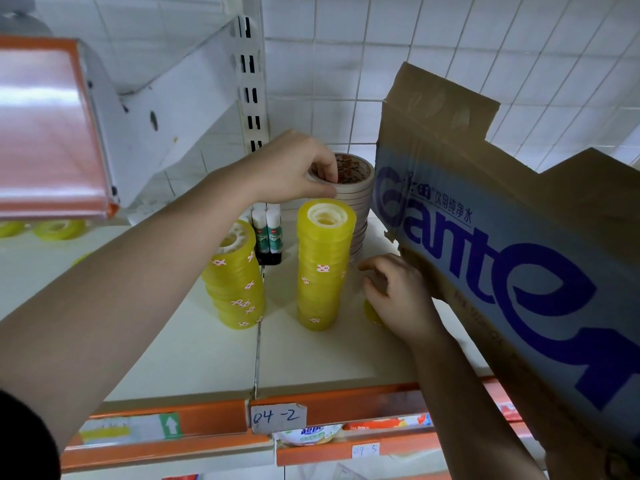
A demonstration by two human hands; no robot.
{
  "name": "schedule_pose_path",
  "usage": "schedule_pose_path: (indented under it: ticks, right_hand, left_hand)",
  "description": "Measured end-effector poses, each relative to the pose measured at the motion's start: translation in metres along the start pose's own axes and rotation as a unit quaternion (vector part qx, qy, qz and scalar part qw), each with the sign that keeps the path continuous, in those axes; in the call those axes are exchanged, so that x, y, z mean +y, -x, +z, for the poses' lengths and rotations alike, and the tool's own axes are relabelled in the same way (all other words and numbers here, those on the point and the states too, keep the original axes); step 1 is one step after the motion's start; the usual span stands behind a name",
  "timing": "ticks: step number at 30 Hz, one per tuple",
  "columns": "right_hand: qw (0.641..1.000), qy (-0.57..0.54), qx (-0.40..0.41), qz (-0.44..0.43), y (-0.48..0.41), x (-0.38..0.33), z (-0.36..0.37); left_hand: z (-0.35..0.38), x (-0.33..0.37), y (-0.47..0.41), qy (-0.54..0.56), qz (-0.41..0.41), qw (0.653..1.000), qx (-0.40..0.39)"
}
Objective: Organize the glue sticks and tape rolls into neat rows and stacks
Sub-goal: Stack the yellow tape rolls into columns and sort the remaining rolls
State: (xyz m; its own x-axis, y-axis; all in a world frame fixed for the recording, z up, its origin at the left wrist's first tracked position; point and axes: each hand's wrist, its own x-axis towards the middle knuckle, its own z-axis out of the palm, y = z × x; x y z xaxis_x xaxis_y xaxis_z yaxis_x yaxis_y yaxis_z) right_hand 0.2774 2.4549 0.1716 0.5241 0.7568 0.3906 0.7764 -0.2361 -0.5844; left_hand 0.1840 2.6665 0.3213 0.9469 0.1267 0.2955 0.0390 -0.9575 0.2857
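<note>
White shelf board [194, 355], two panels meeting at a seam, with an orange price strip [346, 403] along the front edge and a handwritten label [278, 417] reading "04-2" stuck on it. White tiled wall [346, 64] behind, with a slotted metal upright [250, 81] in the corner. Upper shelf [45, 126] at far left, orange-edged, with loose yellow rolls [59, 229] lying flat beneath it. Cardboard box [519, 237], blue-printed, flaps torn, leaning at the right of the board; its contents are hidden from me. Tape, item one: tall yellow stack [323, 265], upright, near the middle of the board. Item two: shorter yellow stack [235, 278], just to its left, leaning slightly. Item three: cream stack [362, 206] at the back, between the tall yellow stack and the box. Glue sticks [266, 233], two showing, upright with white caps, behind the shorter stack. My left hand [291, 168] reaches over the yellow stacks and pinches the top cream roll [360, 169] between thumb and fingertips, at the crest of its stack. My right hand [394, 292] sits low beside the box with fingers curled; a single yellow roll [372, 315] shows under its near edge, and I cannot tell whether I grip it.
</note>
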Motion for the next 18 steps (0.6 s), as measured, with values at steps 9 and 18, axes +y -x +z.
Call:
schedule_pose_path:
  ticks: [9, 18]
  right_hand:
    - [1.000, -0.001, -0.014, 0.016, 0.000, -0.002, -0.001]
    - [0.998, -0.022, 0.062, -0.004, -0.004, -0.016, -0.010]
  left_hand:
    - [0.004, -0.001, -0.001, -0.031, 0.008, 0.999, -0.015]
    - [-0.011, 0.010, 0.023, 0.000, 0.004, 0.998, 0.068]
